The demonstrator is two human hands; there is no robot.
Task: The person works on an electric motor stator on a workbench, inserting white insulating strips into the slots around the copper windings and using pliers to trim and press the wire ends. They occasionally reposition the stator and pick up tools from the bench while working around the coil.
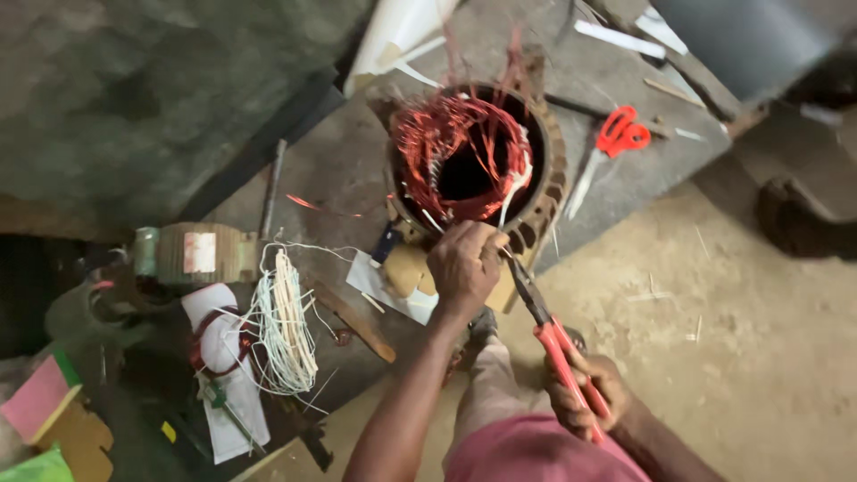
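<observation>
Nearest the camera, low and right of centre: right hand [587, 391], closed around the red handles of long-nosed pliers [553, 335], nose angled up and left toward the rim of the motor stator [546, 170]. Just above and left of that: left hand [464, 266], fingers curled tight at the stator's near edge, apparently pinching a strand or a slip of insulation, though too small to tell which. Plier tips right beside those fingers, so a real risk of a nipped fingertip from a slip or a hard squeeze. To the left, on the dark bench [339, 170]: a hank of white sleeving [284, 326], a paper-wrapped coil with red wire [217, 344], and a ribbed cylindrical part [198, 253] a little farther back. Under the left hand, scraps of white paper [393, 290] and a tan card piece. Farther on, the stator standing on end, bore facing up, crammed with red enamelled copper windings [455, 147], loose ends sticking out in every direction. Likely trouble here: enamel scraped by the steel nose, a strand kinked or snapped by too sharp a pull, or a stray end snagging the wrist. To the right of the stator, well apart from both hands: red-handled scissors [611, 143] lying flat. Beyond, white strips and offcuts near the bench's far edge; sandy floor [732, 330] to the right.
</observation>
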